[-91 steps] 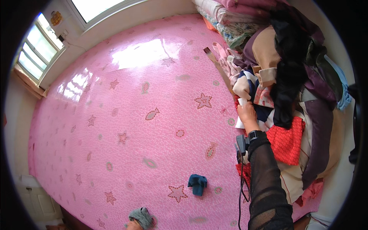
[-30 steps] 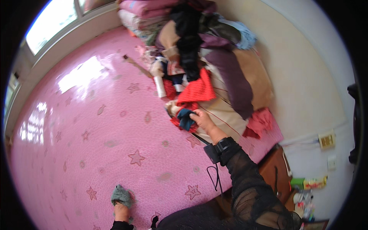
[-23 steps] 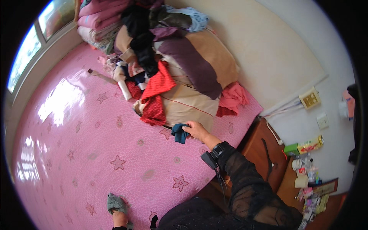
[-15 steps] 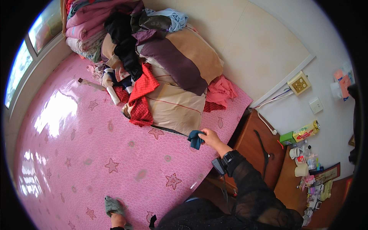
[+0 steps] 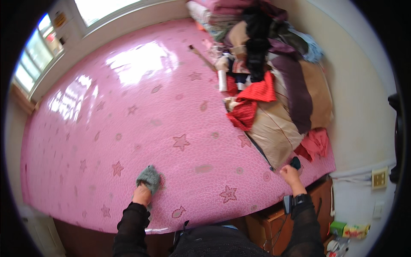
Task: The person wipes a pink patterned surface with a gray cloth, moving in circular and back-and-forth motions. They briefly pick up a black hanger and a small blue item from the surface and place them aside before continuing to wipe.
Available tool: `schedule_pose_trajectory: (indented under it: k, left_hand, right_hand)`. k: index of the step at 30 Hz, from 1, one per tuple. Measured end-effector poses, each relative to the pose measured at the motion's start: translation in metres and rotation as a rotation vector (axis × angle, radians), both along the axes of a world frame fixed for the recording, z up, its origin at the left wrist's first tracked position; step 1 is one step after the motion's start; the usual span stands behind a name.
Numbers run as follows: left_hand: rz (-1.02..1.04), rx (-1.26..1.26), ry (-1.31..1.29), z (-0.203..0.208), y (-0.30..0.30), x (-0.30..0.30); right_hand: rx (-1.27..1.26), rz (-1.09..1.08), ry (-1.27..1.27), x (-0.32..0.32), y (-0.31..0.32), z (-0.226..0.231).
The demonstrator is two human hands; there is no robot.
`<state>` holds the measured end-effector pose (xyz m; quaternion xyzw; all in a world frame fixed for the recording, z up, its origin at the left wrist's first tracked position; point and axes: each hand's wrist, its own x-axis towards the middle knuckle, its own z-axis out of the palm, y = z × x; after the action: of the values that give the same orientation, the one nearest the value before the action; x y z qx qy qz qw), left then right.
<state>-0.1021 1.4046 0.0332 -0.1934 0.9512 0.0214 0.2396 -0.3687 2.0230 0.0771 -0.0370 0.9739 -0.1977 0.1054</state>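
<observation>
My left hand (image 5: 142, 195) is pressed down on a fuzzy grey-green cloth (image 5: 148, 178) on the pink star-patterned bed cover (image 5: 128, 145), fingers closed over it. At the bed's right side, by the near corner of the beige quilt (image 5: 274, 136), is my right hand (image 5: 290, 174), its fingers curled. A small dark teal cloth (image 5: 295, 162) shows right against its far side; whether the fingers grip it I cannot tell. A red patterned cloth (image 5: 262, 89) drapes over the quilt's left part, and a pink-red cloth (image 5: 317, 143) lies to its right.
Clothes and bedding pile up along the wall, with folded quilts (image 5: 214, 19) at the far end and a black garment (image 5: 257, 51) on top. A stick-like brush (image 5: 201, 56) juts from the pile. Near right stands a brown wooden cabinet (image 5: 274, 231) below a wall socket (image 5: 379, 178).
The view has swung left, bringing my left arm further in. The teal cloth hung from my right fingertips before; now it shows beyond the hand. My left hand still has the grey-green cloth.
</observation>
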Motion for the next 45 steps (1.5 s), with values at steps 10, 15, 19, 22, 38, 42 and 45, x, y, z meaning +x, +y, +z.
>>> schedule_pose_trajectory:
  k: [10, 15, 19, 22, 38, 42, 45]
  left_hand:
    - [0.082, -0.042, 0.178, 0.026, 0.011, 0.022]
    - [0.245, 0.098, 0.268, 0.033, 0.025, 0.042]
    - [0.124, 0.126, 0.508, 0.027, 0.025, 0.083]
    - [0.294, 0.094, 0.513, 0.022, -0.002, 0.125]
    - [0.618, -0.239, 0.673, -0.06, -0.196, 0.18]
    - [0.639, -0.289, 0.66, -0.053, -0.235, 0.116]
    - [0.736, -0.313, 0.635, -0.052, -0.253, 0.067]
  right_hand:
    - [0.372, 0.602, -0.5, 0.075, -0.166, -0.025]
    - [0.453, 0.699, -0.418, 0.104, -0.231, -0.006]
    - [0.527, 0.684, -0.433, 0.113, -0.269, -0.003]
    - [0.579, 0.683, -0.458, 0.117, -0.289, -0.012]
    - [0.723, 0.624, -0.411, 0.12, -0.313, -0.033]
    - [0.735, 0.609, -0.404, 0.119, -0.32, -0.027]
    - [0.795, 0.576, -0.498, 0.116, -0.327, -0.023]
